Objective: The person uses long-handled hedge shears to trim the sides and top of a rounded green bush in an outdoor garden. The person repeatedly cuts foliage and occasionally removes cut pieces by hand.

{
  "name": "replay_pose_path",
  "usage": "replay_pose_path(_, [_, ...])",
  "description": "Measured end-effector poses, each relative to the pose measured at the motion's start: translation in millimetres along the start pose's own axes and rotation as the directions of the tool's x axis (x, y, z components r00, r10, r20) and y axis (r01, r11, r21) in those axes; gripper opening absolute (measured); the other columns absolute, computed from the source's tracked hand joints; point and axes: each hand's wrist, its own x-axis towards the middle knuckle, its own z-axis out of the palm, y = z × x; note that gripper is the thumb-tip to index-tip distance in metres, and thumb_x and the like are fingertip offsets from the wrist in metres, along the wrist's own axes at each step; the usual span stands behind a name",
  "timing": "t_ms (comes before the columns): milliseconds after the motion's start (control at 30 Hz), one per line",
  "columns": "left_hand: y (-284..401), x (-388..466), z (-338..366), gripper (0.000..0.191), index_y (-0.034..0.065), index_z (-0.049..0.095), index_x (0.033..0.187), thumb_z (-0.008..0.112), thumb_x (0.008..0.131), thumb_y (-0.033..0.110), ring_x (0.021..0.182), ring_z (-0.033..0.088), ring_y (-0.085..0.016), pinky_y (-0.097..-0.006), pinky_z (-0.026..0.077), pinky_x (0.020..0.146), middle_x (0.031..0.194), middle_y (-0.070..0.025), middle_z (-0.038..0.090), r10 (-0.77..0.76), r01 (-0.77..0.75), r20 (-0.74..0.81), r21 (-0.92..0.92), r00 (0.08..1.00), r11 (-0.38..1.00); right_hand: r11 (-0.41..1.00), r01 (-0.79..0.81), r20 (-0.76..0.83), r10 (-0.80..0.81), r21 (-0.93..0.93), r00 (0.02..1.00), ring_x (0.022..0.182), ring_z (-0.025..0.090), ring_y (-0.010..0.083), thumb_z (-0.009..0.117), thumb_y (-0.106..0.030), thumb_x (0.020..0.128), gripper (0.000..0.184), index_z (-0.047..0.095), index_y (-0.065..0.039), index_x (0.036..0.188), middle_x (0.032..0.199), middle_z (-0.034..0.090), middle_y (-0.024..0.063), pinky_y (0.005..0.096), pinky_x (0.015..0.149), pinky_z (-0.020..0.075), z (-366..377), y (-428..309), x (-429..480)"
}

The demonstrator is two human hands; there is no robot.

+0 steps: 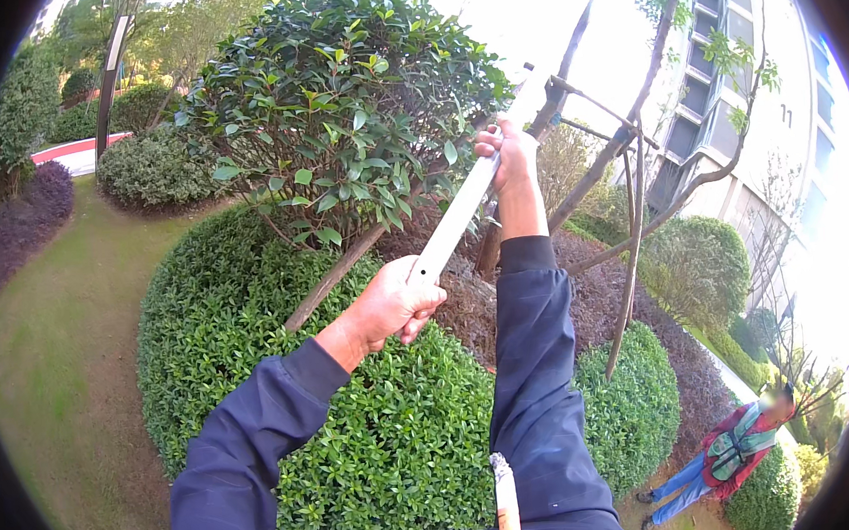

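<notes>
A long pale pole slants up and to the right before me. My left hand is wrapped around its lower end, just below a small dark hole. Higher up, my right hand grips the same pole. The pole's upper part fades into the bright sky, so I cannot tell what its far end holds or touches. Beside the pole, to the left, stands a rounded leafy shrub. Below both arms spreads a trimmed green hedge.
A lit cigarette juts up at the bottom edge. Bare trunks braced by wooden poles rise on the right. A person in a green vest stands at the lower right. A grass path runs along the left; a tall building stands behind.
</notes>
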Motion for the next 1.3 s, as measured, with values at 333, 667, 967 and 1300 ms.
replay_pose_path(333, [-34,-47,3,0.016,0.0028,0.049,0.104,0.062,0.097,0.003,0.043,0.047,-0.008,-0.0253,0.041,0.036,0.07,-0.001,0.053,-0.1,0.1,0.004,0.004,0.995,0.995,0.998,0.028,-0.054,-0.031,-0.051,0.998,0.054,0.04,0.0091,0.058,-0.021,0.109,0.027,0.046,-0.003,0.095,0.079,0.043,0.0026,0.0255,0.043,0.0351,-42,30,-32])
replay_pose_path(667, [-36,-37,-20,0.015,0.0035,0.051,0.105,0.064,0.098,0.004,0.045,0.048,-0.007,-0.0251,0.041,0.037,0.071,-0.0002,0.054,-0.084,0.091,-0.088,0.082,0.993,0.992,0.997,-0.01,-0.046,0.006,-0.072,0.999,0.052,0.04,0.0093,0.057,-0.021,0.109,0.027,0.046,-0.003,0.093,0.069,0.038,-0.0004,0.0256,0.042,0.0336,-25,56,-28])
replay_pose_path(967, [-36,-14,4,0.015,0.0019,0.049,0.104,0.062,0.098,0.002,0.042,0.047,-0.007,-0.0248,0.041,0.036,0.069,-0.0008,0.053,-0.054,0.055,-0.028,0.035,0.998,0.998,0.997,0.014,-0.055,-0.019,-0.078,0.998,0.053,0.04,0.0092,0.058,-0.022,0.108,0.027,0.045,-0.003,0.093,0.072,0.039,-0.0006,0.0266,0.044,0.0367,-47,22,-2])
replay_pose_path(1300, [-45,-46,-7,0.017,0.0031,0.05,0.105,0.065,0.097,0.002,0.043,0.047,-0.007,-0.0247,0.041,0.036,0.072,-0.0006,0.053,-0.097,0.099,-0.051,0.036,0.994,0.994,1.0,0.011,-0.02,-0.011,0.012,1.0,0.054,0.041,0.0102,0.058,-0.019,0.108,0.027,0.045,-0.002,0.091,0.074,0.041,0.0021,0.027,0.044,0.0361,-44,52,-35])
